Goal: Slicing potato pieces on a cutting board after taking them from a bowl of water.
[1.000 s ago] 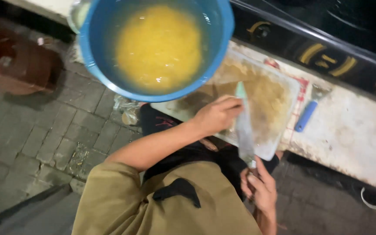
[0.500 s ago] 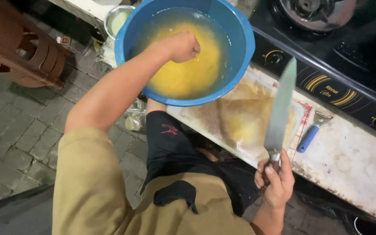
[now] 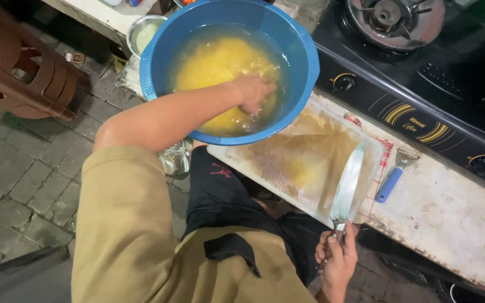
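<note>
A brown plastic stool (image 3: 21, 70) stands on the paved floor at far left. Next, the blue basin (image 3: 298, 53) of yellow liquid sits on the surface; the left hand (image 3: 252, 92) dips into it, fingers curled under (whether they pinch anything, I cannot tell). Right of it lies the stained cutting board (image 3: 304, 163). The right hand (image 3: 338, 261) has its fingers wrapped round the knife (image 3: 348, 188) handle, blade over the board.

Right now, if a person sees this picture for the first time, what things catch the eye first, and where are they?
First the big blue basin of yellow liquid at the top centre, with the left hand dipped into it. Next the broad knife in the right hand, its blade lying on the stained cutting board below the basin. A black gas stove fills the upper right.
</note>
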